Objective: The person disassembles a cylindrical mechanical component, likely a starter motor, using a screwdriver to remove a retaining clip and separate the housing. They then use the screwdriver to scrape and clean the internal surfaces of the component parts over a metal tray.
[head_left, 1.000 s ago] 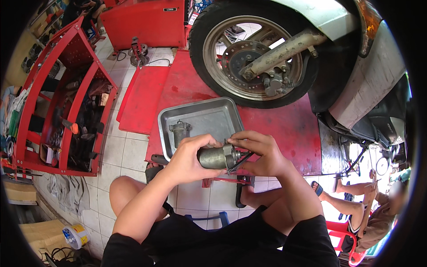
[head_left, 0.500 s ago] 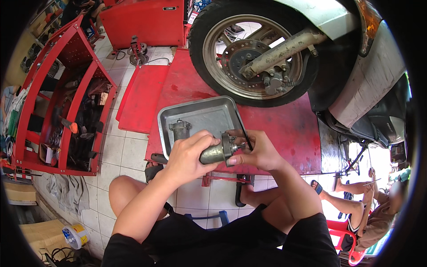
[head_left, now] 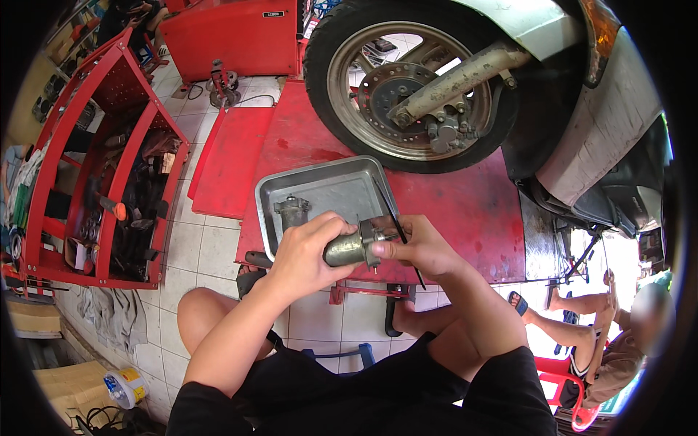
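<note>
The left hand point(head_left: 309, 254) gripped the small grey cylindrical metal motor point(head_left: 350, 248). The right hand point(head_left: 418, 247) had shifted onto its end cap, pinching it, above the dented steel tray point(head_left: 342, 185).

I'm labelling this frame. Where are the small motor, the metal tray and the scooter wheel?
small motor point(head_left: 347, 249), head view, cylindrical body between the hands.
metal tray point(head_left: 342, 182), head view, bare floor.
scooter wheel point(head_left: 320, 87), head view, tyre's left side.

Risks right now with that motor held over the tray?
1. The small cylindrical motor is held in mid-air by the left hand and right hand; a slip could drop it onto the metal tray.
2. The thin black tool might slip toward fingers.
</note>
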Demonstrator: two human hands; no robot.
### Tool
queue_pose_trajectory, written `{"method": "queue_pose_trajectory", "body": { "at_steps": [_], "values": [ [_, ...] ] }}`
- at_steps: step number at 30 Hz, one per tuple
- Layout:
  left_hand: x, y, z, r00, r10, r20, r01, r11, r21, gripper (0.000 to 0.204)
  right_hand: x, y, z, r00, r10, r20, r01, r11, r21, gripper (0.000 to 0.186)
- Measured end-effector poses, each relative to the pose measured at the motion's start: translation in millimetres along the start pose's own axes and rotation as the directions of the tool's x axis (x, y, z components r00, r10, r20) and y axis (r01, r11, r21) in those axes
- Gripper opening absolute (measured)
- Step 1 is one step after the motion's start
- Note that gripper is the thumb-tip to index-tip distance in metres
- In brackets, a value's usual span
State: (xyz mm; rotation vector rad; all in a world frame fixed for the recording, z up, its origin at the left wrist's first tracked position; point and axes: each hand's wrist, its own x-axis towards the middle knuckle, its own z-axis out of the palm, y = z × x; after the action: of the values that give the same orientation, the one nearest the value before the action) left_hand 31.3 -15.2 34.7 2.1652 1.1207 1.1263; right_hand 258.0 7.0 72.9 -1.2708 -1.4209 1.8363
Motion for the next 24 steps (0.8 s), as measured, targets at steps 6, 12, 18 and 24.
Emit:
{"method": "queue_pose_trajectory", "body": {
  "at_steps": [6,12,18,24],
  "values": [
    [1,1,2,0.996,0.070,0.049,-0.076,0.991,0.115,0.048,7,9,-3,0.979,0.200,0.033,-0.203,0.952,0.229,0.051],
    [-2,0,7,0.996,0.077,0.049,-0.081,0.993,0.087,0.045,11,18,1,0.966,0.257,0.014,-0.251,0.930,0.267,0.052],
    [1,2,7,0.998,0.047,0.040,-0.049,0.998,0.041,0.042,13,22,-1,0.953,0.302,-0.012,-0.288,0.921,0.262,0.053],
    [8,3,9,0.991,-0.137,-0.009,0.132,0.968,-0.213,0.046,5,6,-17,0.992,-0.008,0.128,0.006,1.000,0.022,0.051]
  ]
}}
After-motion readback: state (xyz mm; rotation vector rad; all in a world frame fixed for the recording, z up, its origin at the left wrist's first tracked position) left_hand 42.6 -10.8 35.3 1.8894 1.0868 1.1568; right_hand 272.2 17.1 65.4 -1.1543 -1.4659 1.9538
